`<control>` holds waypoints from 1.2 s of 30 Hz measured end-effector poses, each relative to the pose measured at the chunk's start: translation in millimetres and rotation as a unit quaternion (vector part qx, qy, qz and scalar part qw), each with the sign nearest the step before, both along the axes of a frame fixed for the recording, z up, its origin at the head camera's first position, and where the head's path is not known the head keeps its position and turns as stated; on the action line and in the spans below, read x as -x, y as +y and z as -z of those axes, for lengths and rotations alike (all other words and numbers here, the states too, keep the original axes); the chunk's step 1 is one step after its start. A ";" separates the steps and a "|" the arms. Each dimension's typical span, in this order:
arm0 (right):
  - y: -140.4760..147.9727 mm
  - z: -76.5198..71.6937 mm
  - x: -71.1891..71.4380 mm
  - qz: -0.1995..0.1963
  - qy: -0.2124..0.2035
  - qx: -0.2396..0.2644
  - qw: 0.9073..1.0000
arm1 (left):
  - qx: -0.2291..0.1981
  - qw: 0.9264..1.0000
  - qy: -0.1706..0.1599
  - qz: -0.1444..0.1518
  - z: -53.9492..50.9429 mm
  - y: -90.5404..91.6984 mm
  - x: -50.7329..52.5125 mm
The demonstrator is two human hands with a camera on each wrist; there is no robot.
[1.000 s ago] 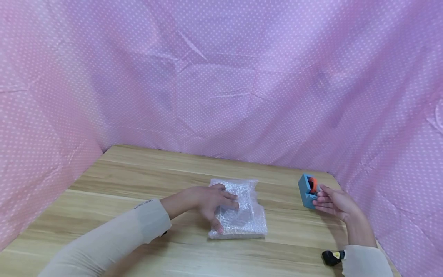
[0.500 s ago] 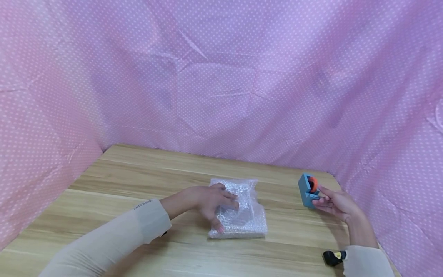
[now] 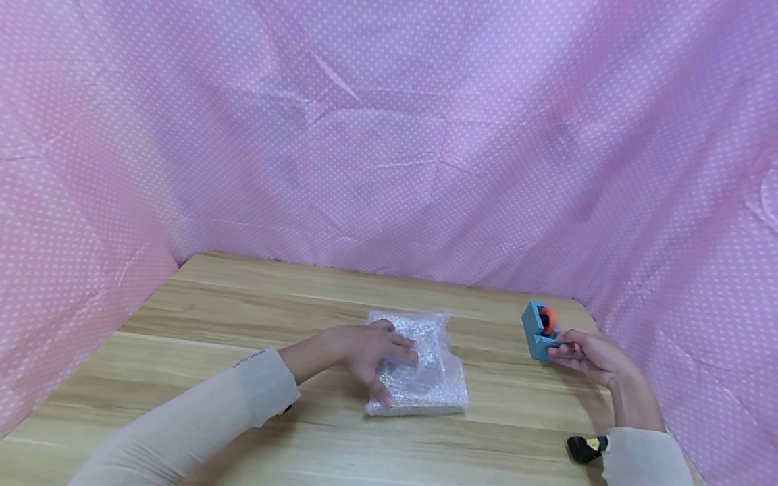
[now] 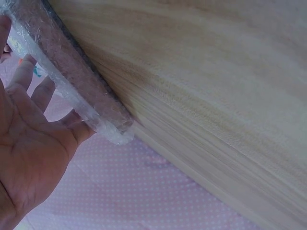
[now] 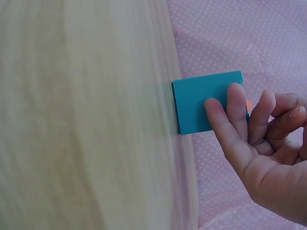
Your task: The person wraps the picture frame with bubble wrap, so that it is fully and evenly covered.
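In the head view, a flat package in bubble wrap (image 3: 434, 378) lies mid-table. My left hand (image 3: 379, 354) rests on its left part with fingers spread; the left wrist view shows those fingers (image 4: 43, 93) against the wrap's edge. To the right stands a blue tape dispenser (image 3: 535, 341) with an orange-cored roll (image 3: 549, 320). My right hand (image 3: 592, 358) is at its front. Thumb and forefinger pinch at the cutter, seemingly on the clear tape's end, which barely shows. In the right wrist view, two other fingers (image 5: 223, 120) press the dispenser's teal front (image 5: 196, 105).
The wood-grain table (image 3: 255, 297) carries all this. Pink dotted cloth (image 3: 389, 169) hangs behind and along both sides, close to the dispenser. A black wrist device (image 3: 585, 449) sits by the right cuff.
My right thumb and forefinger have come down from beside the roll to the dispenser's cutter. The left hand and the package stay in place.
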State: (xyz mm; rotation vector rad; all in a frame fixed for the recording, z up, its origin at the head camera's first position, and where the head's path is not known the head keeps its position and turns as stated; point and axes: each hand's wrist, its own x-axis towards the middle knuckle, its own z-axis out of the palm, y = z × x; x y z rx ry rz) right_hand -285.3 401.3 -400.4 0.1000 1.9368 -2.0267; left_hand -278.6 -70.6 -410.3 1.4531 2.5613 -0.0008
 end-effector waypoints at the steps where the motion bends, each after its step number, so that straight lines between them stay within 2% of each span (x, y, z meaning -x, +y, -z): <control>1: 0.2 0.3 -0.6 -0.001 0.000 0.002 1.000 | 0.001 1.000 -0.001 -0.002 0.5 0.1 0.2; 6: 0.6 1.4 -3.1 -0.002 -0.006 0.009 1.000 | 0.002 1.000 -0.009 -0.007 0.5 0.5 0.3; 11: 2.3 2.8 -3.5 -0.027 -0.003 0.009 1.000 | 0.005 1.000 -0.014 -0.002 -0.7 -0.3 0.4; 14: 3.6 2.4 -3.6 -0.043 0.006 -0.004 0.999 | 0.005 1.000 -0.017 -0.004 -0.6 -1.0 0.9; 19: 6.1 1.4 -4.7 -0.049 0.015 -0.036 0.998 | 0.001 1.000 -0.021 -0.010 -0.4 -1.1 1.5; 25: 4.4 4.9 -4.1 -0.063 0.003 -0.076 0.995 | -0.006 1.000 -0.024 -0.009 1.1 -1.8 2.8; 36: 4.9 9.1 -3.2 -0.083 -0.007 -0.064 0.994 | -0.006 1.000 -0.030 -0.004 -0.8 -3.3 5.6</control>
